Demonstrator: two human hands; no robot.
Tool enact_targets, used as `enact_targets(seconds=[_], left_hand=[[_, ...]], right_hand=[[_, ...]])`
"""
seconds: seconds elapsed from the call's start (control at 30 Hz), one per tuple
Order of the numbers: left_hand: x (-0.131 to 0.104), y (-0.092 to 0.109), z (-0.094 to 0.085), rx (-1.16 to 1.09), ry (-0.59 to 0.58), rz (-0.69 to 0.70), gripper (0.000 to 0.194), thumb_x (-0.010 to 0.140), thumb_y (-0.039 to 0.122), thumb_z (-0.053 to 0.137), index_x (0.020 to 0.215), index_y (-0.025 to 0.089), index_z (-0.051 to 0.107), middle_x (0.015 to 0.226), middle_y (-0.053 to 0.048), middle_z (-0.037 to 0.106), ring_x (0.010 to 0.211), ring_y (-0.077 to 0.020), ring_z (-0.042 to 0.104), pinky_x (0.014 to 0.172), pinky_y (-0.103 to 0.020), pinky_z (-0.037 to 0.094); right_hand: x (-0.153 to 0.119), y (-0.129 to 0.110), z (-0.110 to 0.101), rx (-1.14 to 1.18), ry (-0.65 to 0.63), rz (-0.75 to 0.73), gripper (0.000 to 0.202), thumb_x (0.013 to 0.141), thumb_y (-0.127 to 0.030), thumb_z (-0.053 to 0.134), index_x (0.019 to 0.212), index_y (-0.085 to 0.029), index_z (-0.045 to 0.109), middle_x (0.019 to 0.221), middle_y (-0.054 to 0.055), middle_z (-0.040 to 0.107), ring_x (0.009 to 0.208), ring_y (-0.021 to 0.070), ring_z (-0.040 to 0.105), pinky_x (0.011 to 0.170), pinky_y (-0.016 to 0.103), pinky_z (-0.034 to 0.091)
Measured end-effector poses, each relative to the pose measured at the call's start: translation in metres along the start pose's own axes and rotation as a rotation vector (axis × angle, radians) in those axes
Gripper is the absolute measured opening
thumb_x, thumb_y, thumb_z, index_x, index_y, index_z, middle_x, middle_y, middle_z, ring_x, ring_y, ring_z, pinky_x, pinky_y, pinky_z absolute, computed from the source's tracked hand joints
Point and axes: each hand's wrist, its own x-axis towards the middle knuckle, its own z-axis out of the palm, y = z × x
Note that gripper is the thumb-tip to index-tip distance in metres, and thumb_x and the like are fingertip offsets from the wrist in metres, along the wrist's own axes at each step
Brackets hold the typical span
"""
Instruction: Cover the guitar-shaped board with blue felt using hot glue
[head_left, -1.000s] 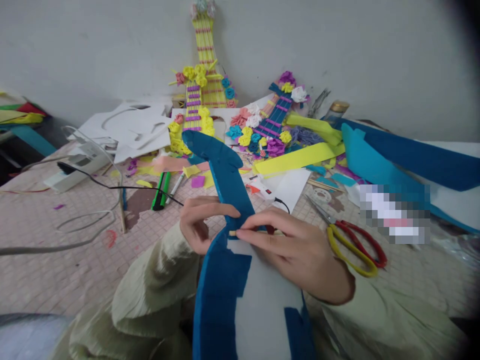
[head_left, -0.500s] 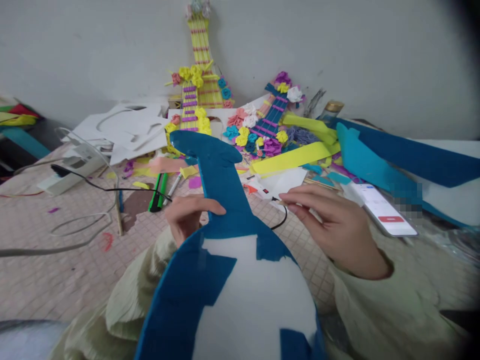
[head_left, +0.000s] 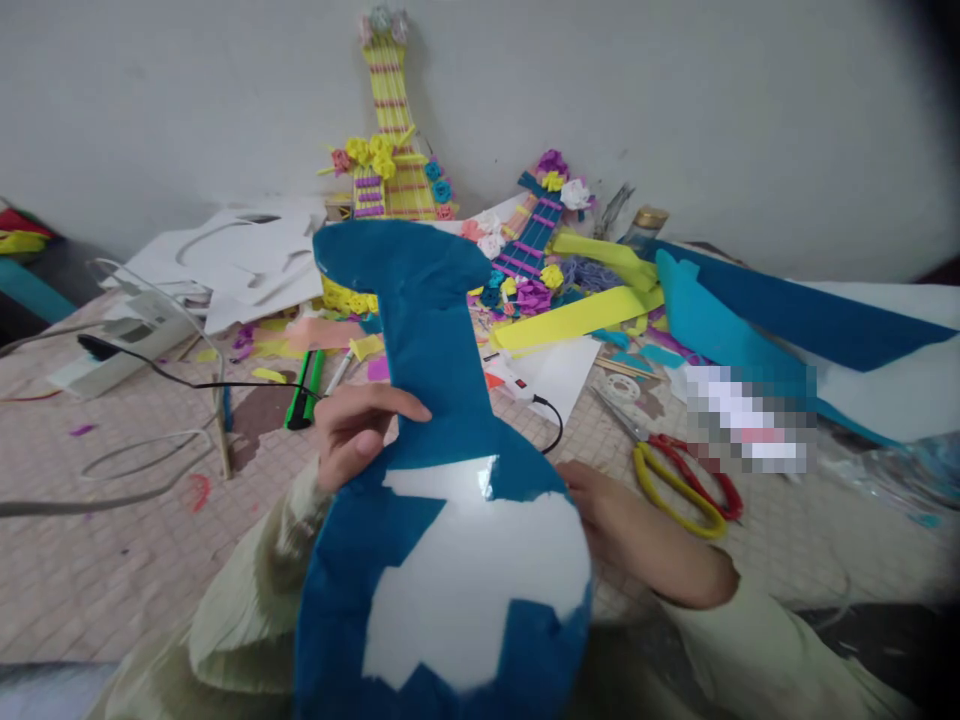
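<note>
A guitar-shaped cutout (head_left: pixel 442 360) stands tilted up in front of me. Blue paper covers its head, neck and rim, and its middle is bare white. My left hand (head_left: pixel 352 430) grips the left edge at the base of the neck, its index finger lying over the front. At the right edge of the body is my right hand (head_left: pixel 607 500), its fingers hidden behind the cutout. Red-and-yellow-handled scissors (head_left: pixel 679 480) lie just beyond the right wrist. A white glue gun (head_left: pixel 510 378) with a black cord rests on white paper behind the neck.
Decorated model guitars (head_left: pixel 394 110) lean on the wall. Yellow paper strips (head_left: pixel 577 318) and blue sheets (head_left: pixel 817 310) lie to the right, near a blurred-out phone (head_left: pixel 750 425). On the left are a power strip (head_left: pixel 120 350), loose cables and a green cutter (head_left: pixel 306 388).
My right hand has moved down and left from above the table to the cutout's right edge. The cutout has risen, showing more of its body. The scissors have come into sight.
</note>
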Motion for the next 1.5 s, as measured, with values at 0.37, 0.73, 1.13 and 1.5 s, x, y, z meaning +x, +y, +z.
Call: enact_targets(seconds=[0.37, 0.73, 1.13, 1.5], left_hand=[[0.004, -0.024, -0.001, 0.113, -0.127, -0.204, 0.023, 0.078, 0.021, 0.057, 0.101, 0.02, 0.058, 0.09, -0.006, 0.061, 0.073, -0.0137, 0.059, 0.058, -0.022, 0.049], [0.007, -0.011, 0.015, 0.775, -0.071, 0.012, 0.047, 0.062, 0.046, 0.07, 0.098, 0.02, 0.058, 0.134, -0.013, 0.033, 0.124, -0.0328, 0.033, 0.095, -0.049, 0.037], [0.006, -0.01, 0.013, 0.819, 0.048, 0.134, 0.024, 0.069, 0.036, 0.067, 0.086, 0.021, 0.06, 0.12, -0.009, 0.05, 0.117, -0.0277, 0.041, 0.098, -0.05, 0.032], [0.01, 0.008, 0.022, 0.687, -0.094, 0.059, 0.027, 0.065, 0.036, 0.071, 0.08, 0.017, 0.06, 0.097, -0.009, 0.057, 0.093, -0.0225, 0.053, 0.085, -0.042, 0.04]], right_hand=[[0.042, -0.027, -0.018, 0.459, -0.033, 0.362, 0.031, 0.083, -0.038, 0.05, 0.104, -0.018, 0.061, 0.088, 0.004, 0.067, 0.079, 0.0174, 0.062, 0.063, 0.025, 0.053], [0.065, -0.033, -0.007, 0.405, 0.037, 0.37, 0.022, 0.083, -0.034, 0.049, 0.085, -0.016, 0.06, 0.073, 0.002, 0.059, 0.063, 0.0127, 0.052, 0.052, 0.022, 0.044], [0.071, -0.054, -0.015, 0.329, -0.039, 0.286, 0.018, 0.083, -0.031, 0.049, 0.081, -0.016, 0.059, 0.064, -0.001, 0.051, 0.057, 0.0096, 0.044, 0.048, 0.019, 0.04], [0.067, -0.051, -0.025, 0.353, -0.144, 0.363, 0.026, 0.083, -0.038, 0.048, 0.069, -0.018, 0.055, 0.06, -0.002, 0.051, 0.052, 0.0087, 0.044, 0.04, 0.018, 0.035]])
